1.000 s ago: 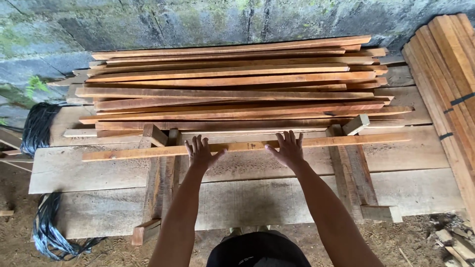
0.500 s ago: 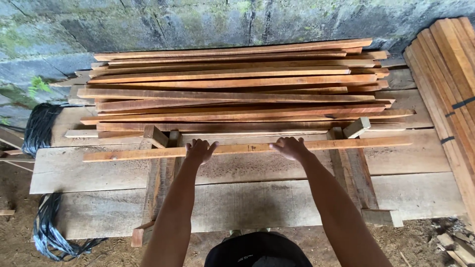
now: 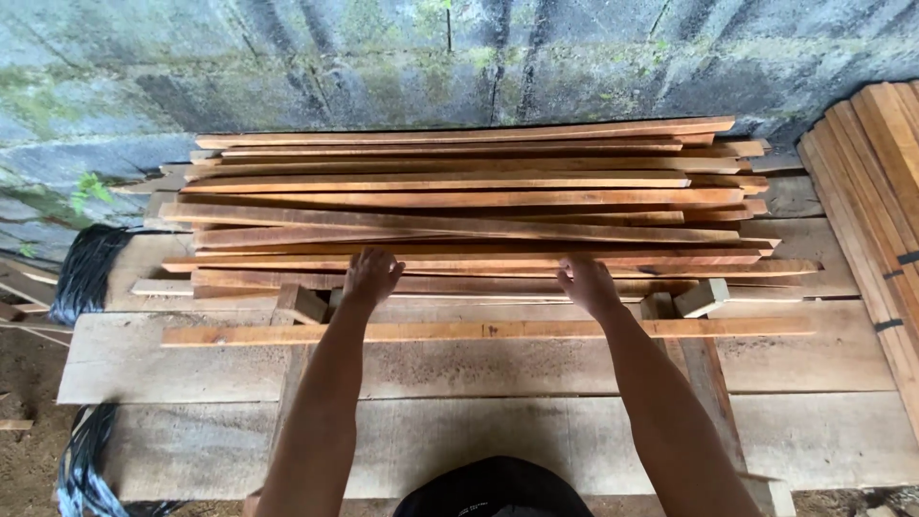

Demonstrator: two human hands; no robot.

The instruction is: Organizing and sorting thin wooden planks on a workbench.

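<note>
Both sets of fingers, loosely spread and gripping nothing, had left the single strip [image 3: 488, 331] and reached farther: left hand [image 3: 371, 277] and right hand [image 3: 588, 284] touched the stack's [image 3: 459, 206] near edge. The strip lay alone on the planks [image 3: 191, 369].

head view | worn above, looks steeply down and forward | near | one view only
</note>
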